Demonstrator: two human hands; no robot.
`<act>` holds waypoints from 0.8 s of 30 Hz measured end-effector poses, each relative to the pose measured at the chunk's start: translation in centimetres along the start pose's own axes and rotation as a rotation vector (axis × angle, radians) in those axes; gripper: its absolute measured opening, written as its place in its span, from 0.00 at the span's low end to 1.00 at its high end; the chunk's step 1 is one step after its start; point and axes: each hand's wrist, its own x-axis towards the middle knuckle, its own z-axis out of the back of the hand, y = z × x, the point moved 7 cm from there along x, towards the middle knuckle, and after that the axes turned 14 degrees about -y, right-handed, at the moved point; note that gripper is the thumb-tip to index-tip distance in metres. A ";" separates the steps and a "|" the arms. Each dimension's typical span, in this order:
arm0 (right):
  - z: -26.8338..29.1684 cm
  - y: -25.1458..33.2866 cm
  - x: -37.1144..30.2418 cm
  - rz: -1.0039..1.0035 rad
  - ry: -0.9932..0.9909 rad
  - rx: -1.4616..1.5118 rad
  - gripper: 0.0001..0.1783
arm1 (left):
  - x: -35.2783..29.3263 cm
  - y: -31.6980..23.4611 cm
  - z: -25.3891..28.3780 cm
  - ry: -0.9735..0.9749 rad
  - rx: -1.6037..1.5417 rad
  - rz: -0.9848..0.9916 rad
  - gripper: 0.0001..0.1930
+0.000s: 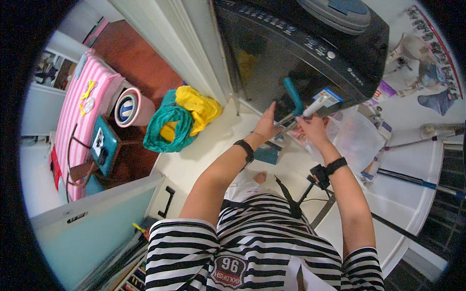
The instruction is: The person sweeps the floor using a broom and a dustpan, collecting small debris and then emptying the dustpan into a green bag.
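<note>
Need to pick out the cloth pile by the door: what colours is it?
Teal-green and yellow cloth pile, clearest in the head view.

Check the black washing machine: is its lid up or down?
Down. The washing machine's glossy dark lid lies flat on top. The left hand and right hand are at its front edge, around a teal-handled tool.

white-and-blue labelled bottle against black washer; purple-white packet beside
</note>
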 end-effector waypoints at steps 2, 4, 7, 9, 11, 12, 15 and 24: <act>0.6 -3.0 -0.1 0.044 -0.079 -0.008 0.23 | -0.8 0.8 1.8 0.028 0.007 0.113 0.46; -0.4 -5.1 -1.8 0.090 -0.044 0.070 0.22 | -2.4 2.7 5.2 -0.007 0.040 0.156 0.44; -2.5 -5.1 -7.0 -0.015 0.089 0.116 0.21 | -4.2 6.0 11.6 -0.086 0.072 0.273 0.38; -3.9 -8.3 -10.2 -0.213 0.244 0.090 0.21 | -4.3 7.3 15.0 -0.108 0.053 0.329 0.35; -5.3 -10.7 -12.3 -0.178 0.305 0.009 0.19 | -3.8 8.9 18.4 -0.163 0.015 0.408 0.27; -6.5 -9.6 -12.7 -0.170 0.323 0.006 0.19 | -4.1 9.7 20.9 -0.234 0.017 0.394 0.23; -10.2 -7.8 -13.4 -0.292 0.375 -0.072 0.16 | -4.0 11.6 25.8 -0.250 0.014 0.432 0.19; -26.3 -4.8 -8.7 -0.359 0.523 0.118 0.10 | -5.0 19.4 34.0 -0.280 -0.066 0.535 0.16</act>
